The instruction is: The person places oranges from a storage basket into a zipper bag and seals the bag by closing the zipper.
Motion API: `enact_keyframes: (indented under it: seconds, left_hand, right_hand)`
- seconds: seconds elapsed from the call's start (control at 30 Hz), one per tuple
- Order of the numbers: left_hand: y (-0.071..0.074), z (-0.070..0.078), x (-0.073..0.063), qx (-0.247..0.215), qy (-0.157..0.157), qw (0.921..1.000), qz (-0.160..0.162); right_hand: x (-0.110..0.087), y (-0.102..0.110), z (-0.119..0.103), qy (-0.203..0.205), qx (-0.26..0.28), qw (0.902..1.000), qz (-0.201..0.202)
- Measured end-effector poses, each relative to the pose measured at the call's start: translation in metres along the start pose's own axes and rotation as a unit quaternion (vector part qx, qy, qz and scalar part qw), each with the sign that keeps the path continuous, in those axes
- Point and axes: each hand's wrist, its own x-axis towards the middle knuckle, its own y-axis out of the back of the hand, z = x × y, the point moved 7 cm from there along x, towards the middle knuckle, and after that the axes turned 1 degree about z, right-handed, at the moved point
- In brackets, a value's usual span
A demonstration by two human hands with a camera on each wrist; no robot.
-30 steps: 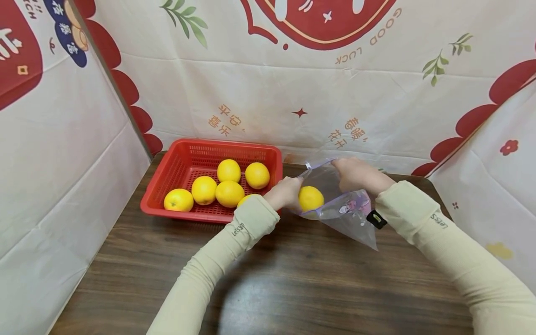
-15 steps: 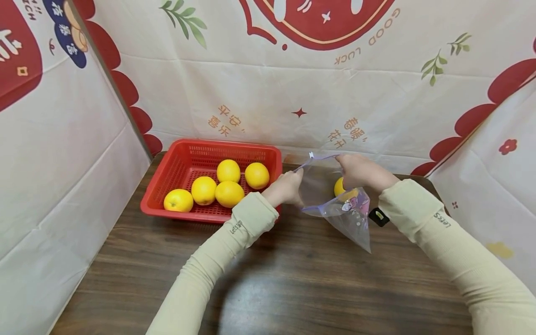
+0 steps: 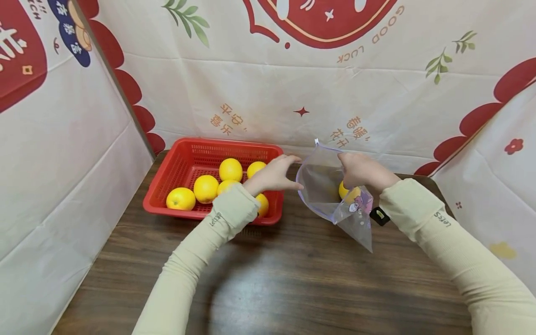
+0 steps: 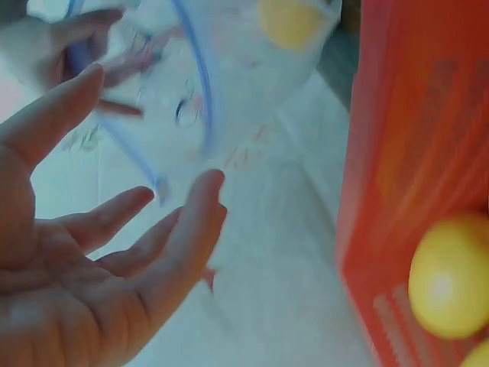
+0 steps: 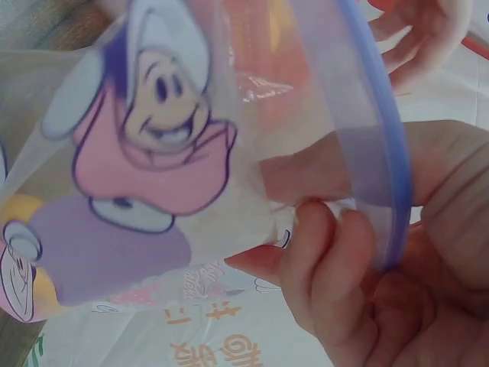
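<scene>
My right hand [image 3: 363, 171] grips the wall of a clear zip bag [image 3: 356, 205], its thumb inside and its fingers outside in the right wrist view. The bag has a purple-blue zip edge and a pink cartoon print [image 5: 153, 172]. Its mouth stands wide and faces left. One yellow orange [image 3: 344, 190] lies inside, partly hidden by my right hand. My left hand [image 3: 274, 176] is over the right side of a red basket [image 3: 234, 143], fingers spread and apart from the bag's edge. Several oranges [image 3: 206, 188] lie in that basket, some partly covered by my left arm.
The brown wooden table [image 3: 268, 288] extends toward me in front of the basket and bag. White printed cloth [image 3: 259, 93] forms walls behind and at both sides. A small black object [image 3: 379, 216] shows at the right cuff.
The orange has gone deeper into the bag, toward my right hand. My left hand has let go of the bag's edge, spread its fingers and moved left over the basket.
</scene>
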Motion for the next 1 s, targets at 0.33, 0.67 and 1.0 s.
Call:
enact_keyframes:
  seconds: [0.33, 0.67, 1.0]
  left_hand:
    - [0.037, -0.062, -0.023, 0.033, 0.098, 0.9946, -0.014]
    - [0.018, -0.121, -0.041, 0.05, 0.203, 0.9728, -0.099]
    - [0.006, -0.14, -0.05, 0.082, 0.238, 0.9525, -0.171]
  right_hand:
    - [0.0, -0.001, 0.005, -0.006, 0.006, 1.0, -0.003]
    - [-0.002, -0.001, 0.008, 0.006, -0.008, 0.9999, 0.001]
    - [-0.002, -0.001, 0.006, 0.01, -0.005, 0.9999, 0.005]
